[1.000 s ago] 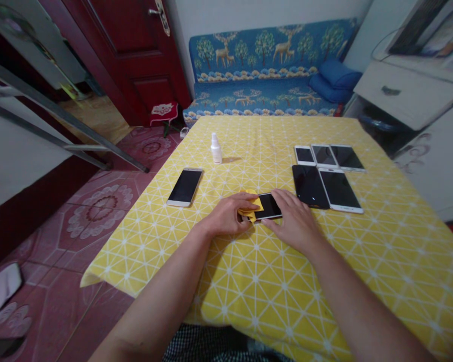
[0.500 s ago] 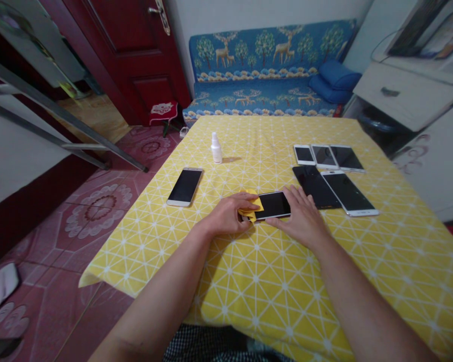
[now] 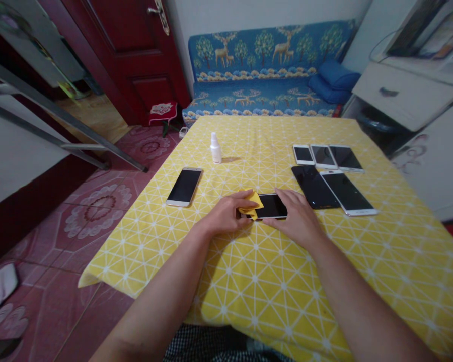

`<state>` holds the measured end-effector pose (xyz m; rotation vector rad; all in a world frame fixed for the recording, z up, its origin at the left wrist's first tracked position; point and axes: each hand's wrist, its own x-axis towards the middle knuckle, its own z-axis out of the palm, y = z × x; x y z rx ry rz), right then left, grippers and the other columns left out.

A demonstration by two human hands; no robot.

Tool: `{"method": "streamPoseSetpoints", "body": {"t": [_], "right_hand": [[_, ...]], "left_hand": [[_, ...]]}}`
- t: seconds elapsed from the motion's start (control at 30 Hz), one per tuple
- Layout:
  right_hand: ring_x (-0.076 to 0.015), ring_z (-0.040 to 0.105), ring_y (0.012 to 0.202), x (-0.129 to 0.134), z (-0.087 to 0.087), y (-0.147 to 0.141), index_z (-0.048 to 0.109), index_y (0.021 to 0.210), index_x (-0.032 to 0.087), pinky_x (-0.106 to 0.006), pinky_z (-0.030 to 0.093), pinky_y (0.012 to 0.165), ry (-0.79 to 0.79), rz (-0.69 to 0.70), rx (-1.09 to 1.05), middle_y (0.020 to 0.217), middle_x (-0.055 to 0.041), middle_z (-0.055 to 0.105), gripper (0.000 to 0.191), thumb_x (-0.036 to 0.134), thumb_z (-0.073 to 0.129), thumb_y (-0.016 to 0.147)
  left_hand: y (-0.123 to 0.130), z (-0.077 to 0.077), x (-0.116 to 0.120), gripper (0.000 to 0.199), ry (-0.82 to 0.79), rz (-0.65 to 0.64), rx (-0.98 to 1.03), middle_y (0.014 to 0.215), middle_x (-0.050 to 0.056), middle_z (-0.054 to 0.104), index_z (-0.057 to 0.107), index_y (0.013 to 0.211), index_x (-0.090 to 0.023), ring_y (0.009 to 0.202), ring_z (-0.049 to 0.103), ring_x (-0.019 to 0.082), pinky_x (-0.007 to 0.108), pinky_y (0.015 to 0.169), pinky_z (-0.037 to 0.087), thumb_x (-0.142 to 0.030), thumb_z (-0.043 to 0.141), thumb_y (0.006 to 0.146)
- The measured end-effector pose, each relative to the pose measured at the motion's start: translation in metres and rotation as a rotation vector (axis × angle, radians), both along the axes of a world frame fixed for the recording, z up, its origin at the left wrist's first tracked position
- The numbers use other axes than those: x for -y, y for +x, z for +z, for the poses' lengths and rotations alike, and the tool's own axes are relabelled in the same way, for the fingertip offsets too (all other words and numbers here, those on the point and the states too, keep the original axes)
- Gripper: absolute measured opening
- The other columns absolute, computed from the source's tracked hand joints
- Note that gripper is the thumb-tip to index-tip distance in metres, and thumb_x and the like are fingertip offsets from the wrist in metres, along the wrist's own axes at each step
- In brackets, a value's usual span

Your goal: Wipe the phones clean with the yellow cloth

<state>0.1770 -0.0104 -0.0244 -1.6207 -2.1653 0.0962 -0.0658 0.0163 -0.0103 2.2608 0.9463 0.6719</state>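
The left hand (image 3: 226, 213) curls loosely while the right hand (image 3: 296, 218) spreads its fingers, close together (both palms down, both bare).

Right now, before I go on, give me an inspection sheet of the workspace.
surface: yellow patterned tablecloth
job's things: dark-screened phone lying flat between both hands; yellow cloth at its left end
clutter: white spray bottle, gold-framed phone, five more phones at right
grips: left hand on the cloth; right hand spread on the phone
cables: thin wire above the white cabinet
surroundings: blue deer-print sofa, dark red door, pink patterned floor tiles
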Motion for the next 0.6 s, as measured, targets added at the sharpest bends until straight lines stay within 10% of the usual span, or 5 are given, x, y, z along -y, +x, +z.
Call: {"method": "streamPoseSetpoints", "body": {"t": [0.6], "right_hand": [[-0.0350,0.053,0.133,0.005,0.004,0.003,0.056,0.140,0.016,-0.053,0.045,0.114,-0.012,-0.032,-0.052,0.138,-0.0160,0.063,0.065,0.044,0.066,0.083]], "left_hand": [[0.006,-0.012,0.001,0.052,0.093,0.116,-0.033,0.156,0.017,0.047,0.068,0.131,-0.020,0.141,0.050,0.035,0.055,0.115,0.046,-0.004,0.066,0.082]]}}
